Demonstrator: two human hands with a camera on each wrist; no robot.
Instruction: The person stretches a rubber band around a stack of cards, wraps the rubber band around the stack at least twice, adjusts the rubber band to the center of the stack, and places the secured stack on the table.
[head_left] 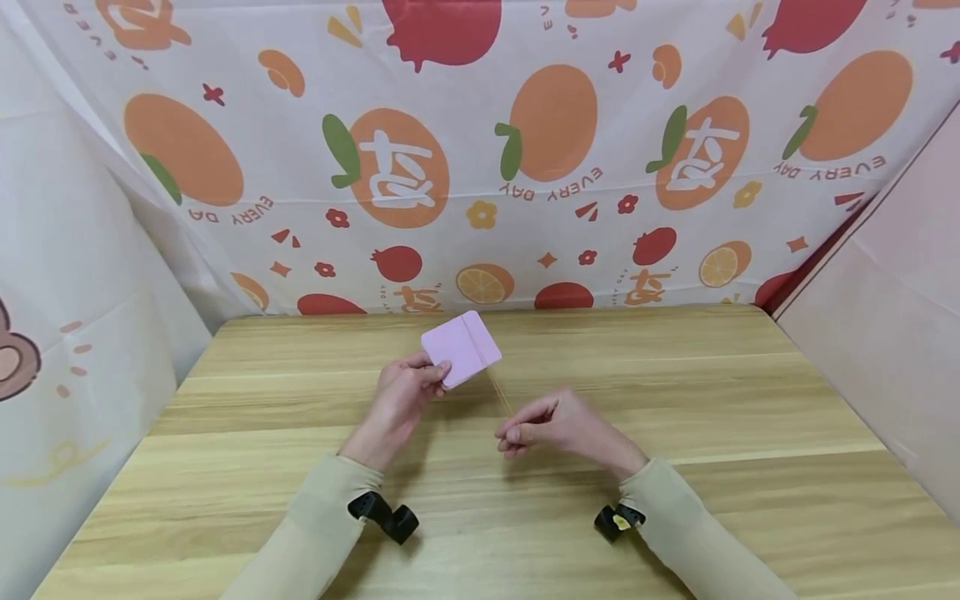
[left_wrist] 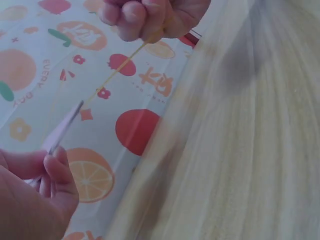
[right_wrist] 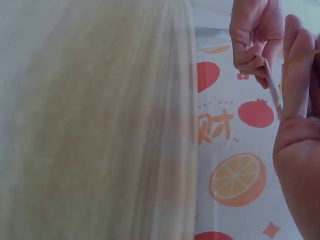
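A thin, flat lilac card-like piece with rounded corners is held above the table by my left hand, thumb on its face and fingers beneath. A thin line crosses the piece near its right end. From that end a yellowish rubber band runs taut to the curled fingers of my right hand. The left wrist view shows the piece edge-on and the band stretched up to the right hand. In the right wrist view the band passes over the right hand's fingers.
Both hands are over a wooden table. A white curtain printed with fruit hangs behind its far edge, and pale sheets stand at both sides. Each wrist carries a small black camera.
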